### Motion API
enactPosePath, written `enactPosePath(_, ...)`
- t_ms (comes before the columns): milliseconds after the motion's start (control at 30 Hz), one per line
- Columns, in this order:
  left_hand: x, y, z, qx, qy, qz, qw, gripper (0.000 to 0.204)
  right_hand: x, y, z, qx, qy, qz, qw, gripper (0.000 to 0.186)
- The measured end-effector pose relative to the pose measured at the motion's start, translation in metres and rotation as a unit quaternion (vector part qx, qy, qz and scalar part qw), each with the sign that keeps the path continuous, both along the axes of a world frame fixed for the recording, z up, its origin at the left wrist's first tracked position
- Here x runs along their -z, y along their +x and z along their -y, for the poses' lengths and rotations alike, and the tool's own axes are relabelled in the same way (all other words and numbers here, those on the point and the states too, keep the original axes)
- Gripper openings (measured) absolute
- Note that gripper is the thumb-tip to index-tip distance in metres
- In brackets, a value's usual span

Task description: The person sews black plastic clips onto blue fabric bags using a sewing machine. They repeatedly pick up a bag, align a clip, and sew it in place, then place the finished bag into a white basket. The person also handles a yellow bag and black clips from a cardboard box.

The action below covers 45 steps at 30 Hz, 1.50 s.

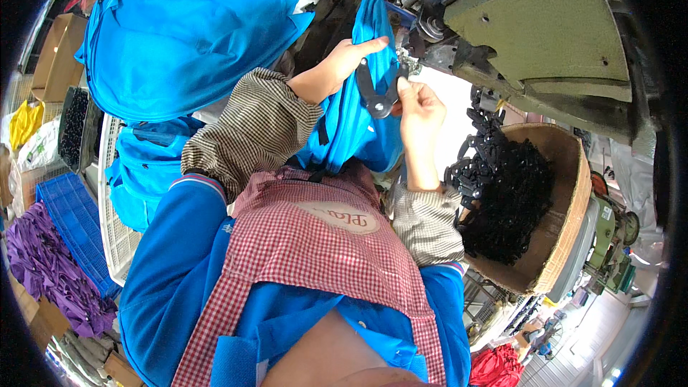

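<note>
- Left hand (342,66): thumb extended over the cloth, fingers folded behind it; grips the folded blue fabric piece near its upper part.
- Right hand (423,109): thumb and forefinger pinching one arm of the black bracket; other fingers curled in.
- Black V-shaped bracket (378,105), one: two arms meeting at a round, riveted hub, hub toward the wearer; lies against the front of the fabric, between the hands. Whether it is fastened there cannot be told.
- Blue fabric piece (373,25), one: gathered lengthwise, narrow end uppermost, lower folds reaching the apron.
- Olive-green machine (537,25), one: worn paint, upper right, just beyond the right hand.
- White work surface (453,86): beside the right hand, below the machine.
- Cardboard box (566,233), one: open, right of the right forearm, heaped with small black parts (512,201).
- Blue fabric heap (190,36), large: upper left, beyond the left forearm.
- White plastic basket (109,208), one: left side, beside further blue cloth.
- Purple fabric pile (57,269): far left, beside a blue plastic crate (75,223).
- Red checked apron (315,251), one: worn over a blue jacket (168,265).
</note>
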<state>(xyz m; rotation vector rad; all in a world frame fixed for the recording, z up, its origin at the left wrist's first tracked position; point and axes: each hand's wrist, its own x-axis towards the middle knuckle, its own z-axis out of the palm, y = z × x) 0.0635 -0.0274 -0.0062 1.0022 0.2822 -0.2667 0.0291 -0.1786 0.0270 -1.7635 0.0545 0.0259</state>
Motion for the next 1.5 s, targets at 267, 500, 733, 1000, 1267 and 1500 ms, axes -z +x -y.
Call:
enactPosePath(267, 0.030, -0.069, 0.012, -0.044, 0.011, 0.110, 0.993, 0.045, 0.003, 0.026, 0.012, -0.107, 0.055, -0.121, 0.985, 0.028)
enactPosePath(500, 0.032, -0.045, 0.012, -0.039, 0.086, 0.154, 0.984, 0.023, 0.020, 0.023, 0.022, -0.105, -0.195, -0.085, 0.971, 0.042)
enactPosePath(733, 0.032, -0.035, -0.006, 0.021, 0.173, 0.181, 0.968, 0.022, 0.133, 0.121, 0.053, -0.184, -0.479, 0.195, 0.836, 0.026)
enactPosePath(1000, 0.013, -0.130, -0.098, -0.034, 0.328, 0.124, 0.936, 0.046, 0.153, 0.142, 0.067, -0.196, -0.494, 0.255, 0.808, 0.016)
enactPosePath(1267, -0.216, -0.318, -0.204, -0.022, 0.456, 0.094, 0.885, 0.040, 0.183, 0.163, 0.088, -0.191, -0.181, 0.098, 0.960, 0.011)
enactPosePath(1500, -0.108, -0.364, -0.144, 0.052, 0.858, -0.108, 0.500, 0.045, 0.168, 0.155, 0.067, -0.179, -0.086, 0.041, 0.979, 0.009)
